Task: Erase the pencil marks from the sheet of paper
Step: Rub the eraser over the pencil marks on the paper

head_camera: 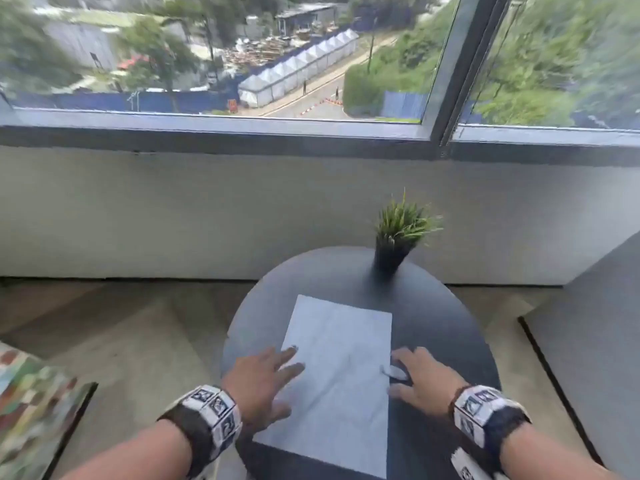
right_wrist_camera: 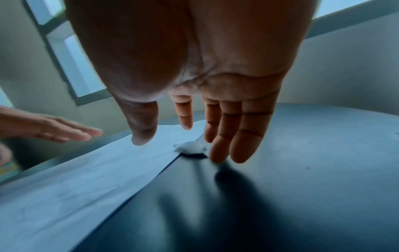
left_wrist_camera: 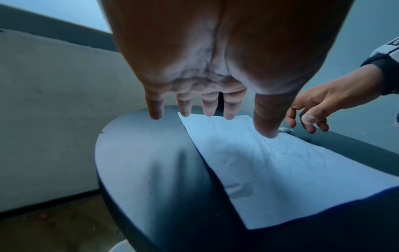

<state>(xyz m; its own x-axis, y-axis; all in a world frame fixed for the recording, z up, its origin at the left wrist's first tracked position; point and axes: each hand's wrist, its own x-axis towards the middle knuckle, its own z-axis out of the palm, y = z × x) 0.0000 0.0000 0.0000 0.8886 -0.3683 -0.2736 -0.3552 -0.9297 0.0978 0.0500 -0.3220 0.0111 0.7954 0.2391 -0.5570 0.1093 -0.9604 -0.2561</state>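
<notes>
A white sheet of paper with faint pencil scribbles lies on a round dark table. A small white eraser sits at the sheet's right edge. My right hand hovers over the eraser with straight, spread fingers, a little above it and holding nothing. My left hand is open with straight fingers above the sheet's left edge; whether it touches the paper is unclear.
A small potted grass plant stands at the table's far side. A low white wall under a window lies beyond. A patterned cushion is at the left and a grey block at the right.
</notes>
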